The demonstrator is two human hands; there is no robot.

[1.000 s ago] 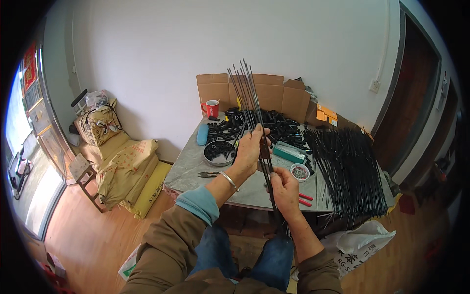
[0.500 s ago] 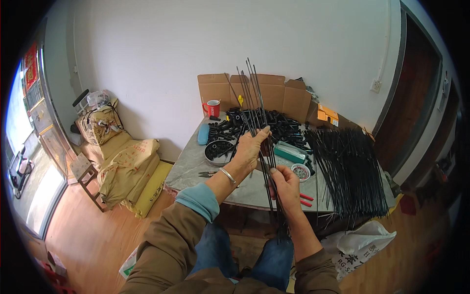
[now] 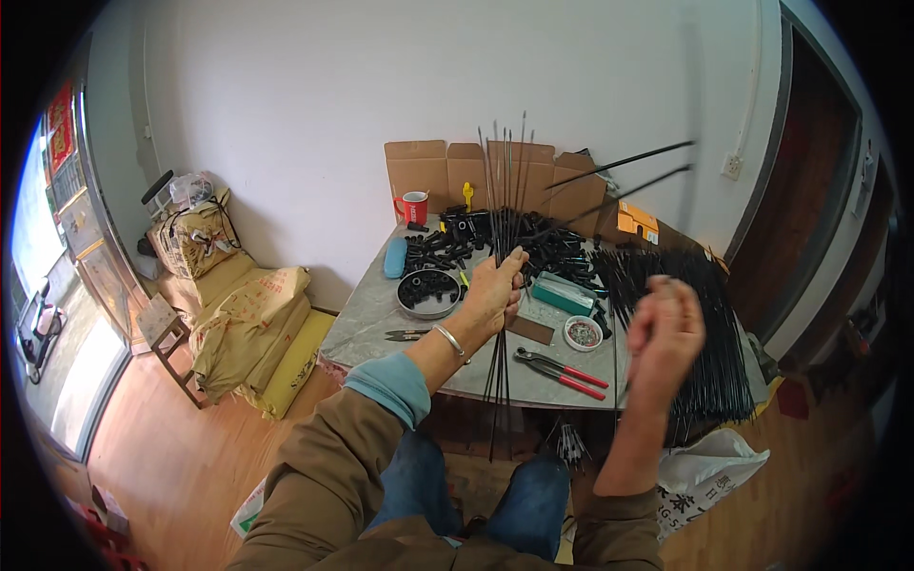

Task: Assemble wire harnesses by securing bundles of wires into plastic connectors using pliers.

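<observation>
My left hand (image 3: 493, 290) clamps an upright rod bundle (image 3: 502, 238); right hand (image 3: 664, 328) blurred, grip state unclear. Big rod pile (image 3: 685, 333) on desk (image 3: 381, 319) looks unbundled; plenty left.

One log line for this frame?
left hand: grips upright bundle of thin black rods | right hand: raised, blurred, grip unclear | grey table below

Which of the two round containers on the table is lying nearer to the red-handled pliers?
The small white dish, holding small multicoloured pieces, lies just above the pliers. The larger dark bowl sits farther left.
</observation>
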